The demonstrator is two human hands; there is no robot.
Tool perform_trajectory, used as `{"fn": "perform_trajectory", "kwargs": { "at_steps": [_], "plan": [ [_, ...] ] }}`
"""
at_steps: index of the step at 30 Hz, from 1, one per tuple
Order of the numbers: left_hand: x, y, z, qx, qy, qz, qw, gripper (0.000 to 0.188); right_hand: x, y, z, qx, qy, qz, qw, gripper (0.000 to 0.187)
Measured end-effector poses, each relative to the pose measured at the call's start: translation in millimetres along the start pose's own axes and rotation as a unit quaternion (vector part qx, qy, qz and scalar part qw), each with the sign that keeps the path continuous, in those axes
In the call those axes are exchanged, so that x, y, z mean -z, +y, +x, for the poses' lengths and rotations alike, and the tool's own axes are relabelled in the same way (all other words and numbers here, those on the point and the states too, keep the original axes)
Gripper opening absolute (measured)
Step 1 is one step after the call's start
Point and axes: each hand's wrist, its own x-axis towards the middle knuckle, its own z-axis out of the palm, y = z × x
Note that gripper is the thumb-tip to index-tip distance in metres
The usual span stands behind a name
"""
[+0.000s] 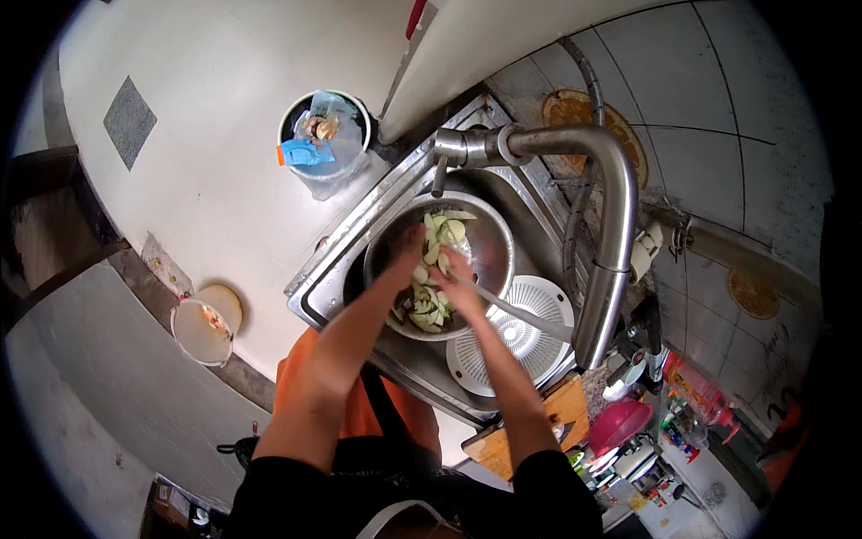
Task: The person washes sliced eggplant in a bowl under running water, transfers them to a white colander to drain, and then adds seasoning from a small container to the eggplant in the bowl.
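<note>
A round steel bowl (499,232) sits in the sink and holds many pale green vegetable slices (422,312), some with darker green skin. Both hands are down inside it. My left hand (410,253) is at the left of the slices, its fingers blurred and partly hidden. Opposite it, my right hand (455,272) touches several slices, and its fingertips are hard to make out among them. From the steel faucet (613,225) a stream of water (525,316) runs slantwise onto my right hand and into the bowl.
A white perforated plastic basket (548,305) lies in the sink (316,289) beside the bowl. The faucet arches over the right side. A wooden board (567,404) and pink bowl (620,426) are at lower right. A lined bin (364,117) and white bucket (193,330) stand left.
</note>
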Motion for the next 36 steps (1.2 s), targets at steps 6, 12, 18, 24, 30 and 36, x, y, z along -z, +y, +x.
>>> {"fn": "perform_trajectory", "kwargs": {
  "at_steps": [6, 12, 18, 24, 30, 36],
  "plan": [
    [-12, 21, -25, 0.006, 0.147, 0.080, 0.986, 0.054, -5, -8, 28, -0.089, 0.152, -0.094, 0.980, 0.039],
    [-3, -5, 0, 0.211, -0.024, -0.338, 0.917, 0.046, -20, -52, -3, -0.066, 0.033, 0.043, 0.996, 0.046],
    [-13, -28, -13, -0.003, 0.057, 0.059, 0.997, 0.038, 13, -63, 7, -0.182, -0.031, -0.098, 0.978, 0.022],
    [0, 31, -75, -0.160, -0.038, 0.584, 0.795, 0.072, 43, -26, -9, 0.020, -0.141, -0.357, 0.923, 0.082],
    [-12, -17, -32, -0.222, 0.004, 0.713, 0.665, 0.078, 17, -13, -1, -0.018, -0.117, -0.366, 0.923, 0.087],
    [0, 6, -17, -0.251, -0.050, 0.604, 0.754, 0.065, 57, -26, 18, -0.040, -0.012, -0.127, 0.991, 0.045]
  ]
}}
